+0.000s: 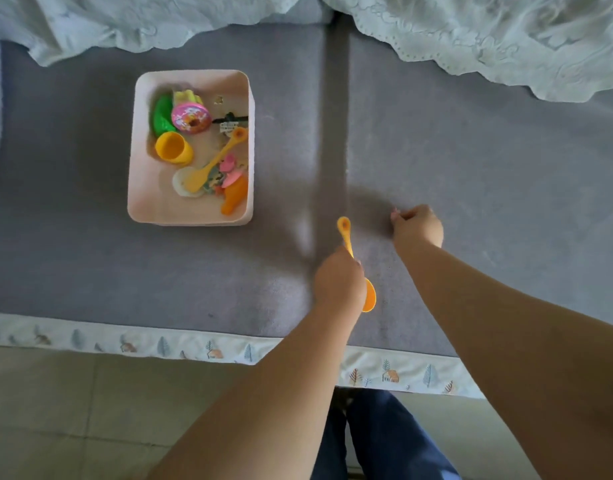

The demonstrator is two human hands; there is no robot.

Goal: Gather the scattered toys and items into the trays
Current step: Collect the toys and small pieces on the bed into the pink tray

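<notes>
The left hand (338, 282), near the middle of the view at about 6 o'clock from the grey bed surface (471, 174), has its grip curled around the middle of a yellow toy spoon (346, 237) — the handle end sticks out toward 12 o'clock, the bowl pokes out below the fist toward 5 o'clock. The right hand (417, 225) sits just beside it at 2 o'clock, fingers curled tight down on the bed, with something small and pink (395, 212) showing at the fingertips; what it is cannot be told.

Well apart, at 10 o'clock, a pale pink tray (191, 218) rests on the bed. It holds a yellow cup (172, 147), a pink doughnut (191, 117), a green toy (163, 116), another yellow spoon (215, 161) and an orange piece (234, 199).

White lace bedding (488, 39) lies bunched along the 12 o'clock edge.
</notes>
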